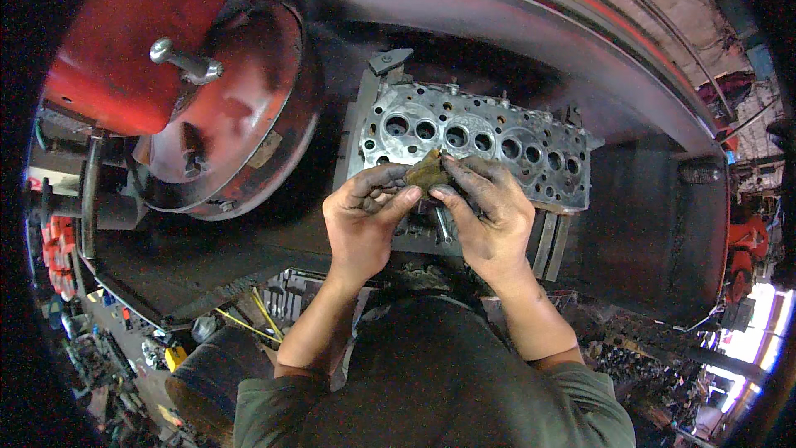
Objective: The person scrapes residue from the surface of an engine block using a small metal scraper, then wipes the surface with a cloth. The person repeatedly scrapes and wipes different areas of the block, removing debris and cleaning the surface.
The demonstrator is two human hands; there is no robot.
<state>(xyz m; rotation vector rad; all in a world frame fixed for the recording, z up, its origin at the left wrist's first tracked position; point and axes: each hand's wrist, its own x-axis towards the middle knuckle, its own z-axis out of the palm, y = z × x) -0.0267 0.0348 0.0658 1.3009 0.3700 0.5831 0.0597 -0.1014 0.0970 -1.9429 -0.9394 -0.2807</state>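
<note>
Both my hands, blackened with grime, meet over the near edge of a metal cylinder head (531, 129). Between them is a small, crumpled olive-brown piece (426, 172); I cannot tell whether it is sandpaper or cloth. My left hand (362, 209) pinches its left side with thumb and fingers. Its right side is gripped by my right hand (492, 209), with the thumb underneath. The cylinder head lies flat, its row of round valve openings facing up. Just below my hands, partly hidden, is a slim shiny metal tool (444, 226).
A red machine with a large round guard (286, 124) and a metal lever (186, 62) stands at left. A clamp (390, 60) sits at the cylinder head's far left corner. A dark metal trough wall (655, 232) surrounds the bed. Clutter covers the floor at lower left.
</note>
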